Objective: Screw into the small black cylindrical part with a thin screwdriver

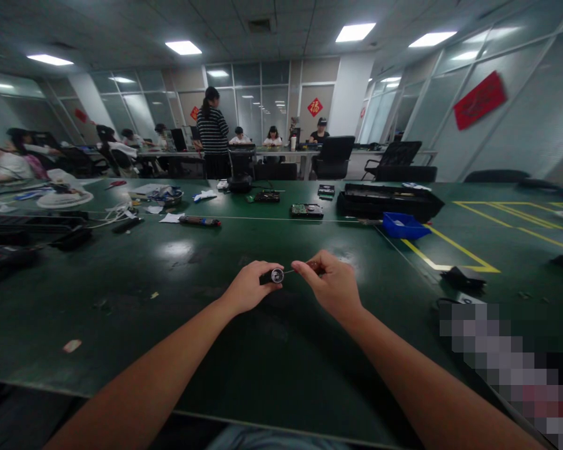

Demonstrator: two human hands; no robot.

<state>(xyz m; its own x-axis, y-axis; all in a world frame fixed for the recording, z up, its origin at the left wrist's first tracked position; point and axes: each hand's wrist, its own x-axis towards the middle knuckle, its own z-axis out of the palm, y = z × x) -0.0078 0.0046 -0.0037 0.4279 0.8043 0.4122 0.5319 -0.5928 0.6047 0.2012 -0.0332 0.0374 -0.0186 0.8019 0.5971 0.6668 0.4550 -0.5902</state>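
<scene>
Just above the green table (234, 369), my left hand (246, 289) is closed around a small dark cylinder (277, 275). Its round, silvery open end, much like a flashlight head, faces me. My right hand (335, 284) pinches a tool with a thin metal shaft (288, 271), which looks like a small screwdriver; its brownish handle is mostly covered by my fingers. The shaft points left, its tip at the rim of the cylinder. Whether the tip touches the rim or sits inside it, I cannot tell.
Beyond my hands lie a hard drive (306, 211), a pen-shaped electric screwdriver (199, 221), a long black tray (389, 203) and a blue bin (405, 226). A small black box (463, 279) lies at right. Several people occupy the background.
</scene>
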